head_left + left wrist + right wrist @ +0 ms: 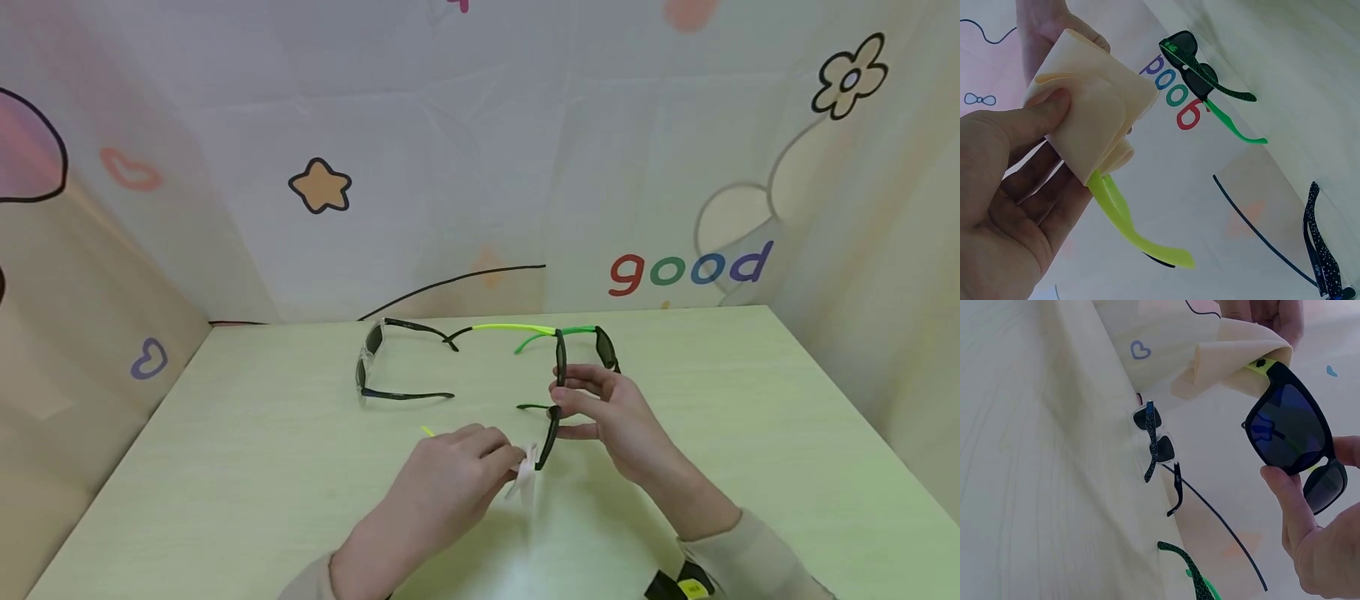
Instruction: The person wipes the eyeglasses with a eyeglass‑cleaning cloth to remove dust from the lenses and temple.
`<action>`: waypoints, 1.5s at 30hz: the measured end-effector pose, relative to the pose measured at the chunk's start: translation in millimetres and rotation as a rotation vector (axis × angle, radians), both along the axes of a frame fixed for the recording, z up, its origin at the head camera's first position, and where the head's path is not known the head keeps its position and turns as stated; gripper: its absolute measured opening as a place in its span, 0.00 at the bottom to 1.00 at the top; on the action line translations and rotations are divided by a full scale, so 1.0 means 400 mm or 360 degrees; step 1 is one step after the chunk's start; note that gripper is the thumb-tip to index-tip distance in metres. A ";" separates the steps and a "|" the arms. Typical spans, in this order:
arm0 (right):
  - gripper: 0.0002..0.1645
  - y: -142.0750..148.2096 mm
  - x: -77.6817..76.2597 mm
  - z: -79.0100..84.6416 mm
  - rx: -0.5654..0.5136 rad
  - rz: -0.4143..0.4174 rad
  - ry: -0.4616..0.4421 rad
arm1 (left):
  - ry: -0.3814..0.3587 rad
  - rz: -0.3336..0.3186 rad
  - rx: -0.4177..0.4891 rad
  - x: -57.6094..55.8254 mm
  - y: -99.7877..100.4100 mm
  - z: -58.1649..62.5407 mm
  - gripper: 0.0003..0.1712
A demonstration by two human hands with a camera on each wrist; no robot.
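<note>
Your left hand (457,471) pinches cloth (1094,106) round the near yellow arm (1119,219), pointing left from sunglasses (1288,428) your right hand (622,425) grips.

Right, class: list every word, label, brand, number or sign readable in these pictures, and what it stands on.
"good": coloured letters on the backdrop.
Green mark on the black-and-green sunglasses: too small to read.
Dark mark on the held yellow-armed sunglasses: too small to read.
Yellow patch by the right sleeve: any print too small to read.
Pink mark at the backdrop's top edge: cut off, unreadable.
</note>
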State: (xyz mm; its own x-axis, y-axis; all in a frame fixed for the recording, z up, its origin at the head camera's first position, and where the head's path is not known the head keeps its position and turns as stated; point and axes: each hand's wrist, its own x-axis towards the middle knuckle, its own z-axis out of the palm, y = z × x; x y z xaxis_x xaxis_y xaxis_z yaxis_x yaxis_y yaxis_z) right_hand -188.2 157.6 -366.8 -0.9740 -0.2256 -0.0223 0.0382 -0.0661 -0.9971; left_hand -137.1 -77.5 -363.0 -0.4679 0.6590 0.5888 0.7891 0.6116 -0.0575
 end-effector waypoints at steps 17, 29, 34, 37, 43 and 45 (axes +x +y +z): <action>0.29 0.035 -0.007 0.022 0.0151 -0.0098 0.0068 | -0.0100 0.0005 0.0102 -0.016 -0.017 0.000 0.10; 0.29 0.071 -0.027 0.027 0.0099 -0.0072 0.0067 | -0.0312 -0.0047 0.0157 -0.060 -0.067 0.001 0.11; 0.30 0.074 -0.032 0.025 0.0094 -0.0057 0.0040 | -0.0365 -0.0106 0.0175 -0.071 -0.077 -0.003 0.11; 0.31 0.073 -0.032 0.026 0.0101 -0.0049 0.0026 | -0.0372 -0.0114 0.0172 -0.072 -0.079 -0.002 0.10; 0.31 0.057 -0.025 0.021 0.0112 -0.0033 -0.0004 | -0.0313 -0.0091 0.0090 -0.061 -0.067 -0.003 0.08; 0.31 0.048 -0.022 0.016 0.0115 -0.0033 -0.0011 | -0.0286 -0.0083 0.0056 -0.055 -0.058 -0.003 0.08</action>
